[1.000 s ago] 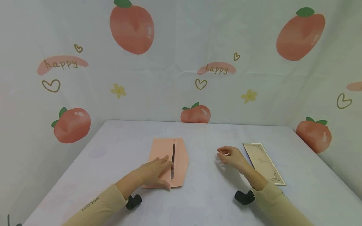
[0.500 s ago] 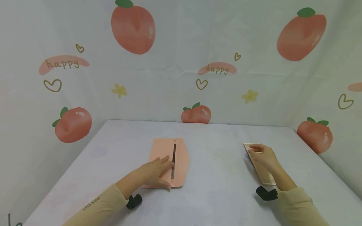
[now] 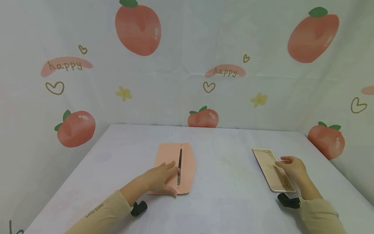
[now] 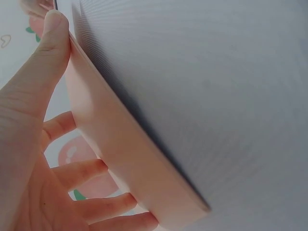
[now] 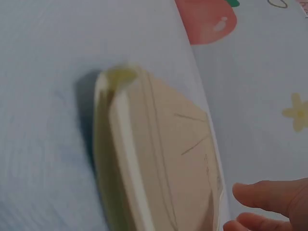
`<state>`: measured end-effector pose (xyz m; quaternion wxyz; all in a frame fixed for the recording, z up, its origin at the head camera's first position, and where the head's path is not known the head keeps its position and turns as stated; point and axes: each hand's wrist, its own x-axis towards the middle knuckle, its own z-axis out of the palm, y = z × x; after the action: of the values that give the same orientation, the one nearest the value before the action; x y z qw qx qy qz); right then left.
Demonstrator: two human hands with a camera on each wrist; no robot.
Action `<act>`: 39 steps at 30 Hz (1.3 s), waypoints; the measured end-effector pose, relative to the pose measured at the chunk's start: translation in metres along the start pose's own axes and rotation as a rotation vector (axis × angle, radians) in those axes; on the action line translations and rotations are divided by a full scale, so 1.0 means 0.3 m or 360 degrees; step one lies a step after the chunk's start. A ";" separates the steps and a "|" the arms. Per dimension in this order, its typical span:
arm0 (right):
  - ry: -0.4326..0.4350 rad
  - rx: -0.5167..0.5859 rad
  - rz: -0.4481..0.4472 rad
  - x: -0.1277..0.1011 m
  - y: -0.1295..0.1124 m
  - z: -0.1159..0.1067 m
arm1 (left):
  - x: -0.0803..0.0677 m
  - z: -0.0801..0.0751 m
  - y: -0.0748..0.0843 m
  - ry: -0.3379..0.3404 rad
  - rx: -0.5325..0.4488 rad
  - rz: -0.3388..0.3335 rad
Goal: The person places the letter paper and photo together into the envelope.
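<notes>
A pink envelope [image 3: 187, 172] lies on the table left of centre, its flap spread to the right and a dark slit along the opening. My left hand [image 3: 160, 178] rests on it with spread fingers; in the left wrist view the thumb [image 4: 55, 36] and fingertips [image 4: 98, 166] touch its edges. At the right lies a beige folded card [image 3: 268, 170] with a thin border and printed corner ornaments. Its layers part slightly in the right wrist view. My right hand [image 3: 295, 169] is at the card's right long edge, thumb and fingers extended, nothing held.
The white table [image 3: 222, 208] ends at a cloth backdrop [image 3: 172, 94] printed with peaches, hearts and flowers. A black device sits below each wrist, the left one [image 3: 138, 208] near the envelope and the right one [image 3: 289, 201] just in front of the card.
My right hand has moved right, from the gap between envelope and card, over the card, to its right edge. The left hand and envelope have stayed put.
</notes>
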<state>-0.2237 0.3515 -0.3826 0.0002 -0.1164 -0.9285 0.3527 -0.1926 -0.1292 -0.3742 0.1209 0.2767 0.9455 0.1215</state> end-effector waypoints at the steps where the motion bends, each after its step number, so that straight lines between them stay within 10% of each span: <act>1: -0.0015 -0.0008 0.0031 0.003 0.007 -0.002 | 0.000 0.000 0.000 -0.0001 -0.0003 -0.0001; 39: -0.0085 -0.0074 0.0075 0.022 0.018 -0.001 | 0.007 0.006 -0.006 0.0015 0.0018 0.0051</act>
<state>-0.2290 0.3571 -0.3863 -0.0354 -0.1287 -0.9331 0.3340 -0.1946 -0.1293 -0.3768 0.1129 0.2918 0.9423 0.1195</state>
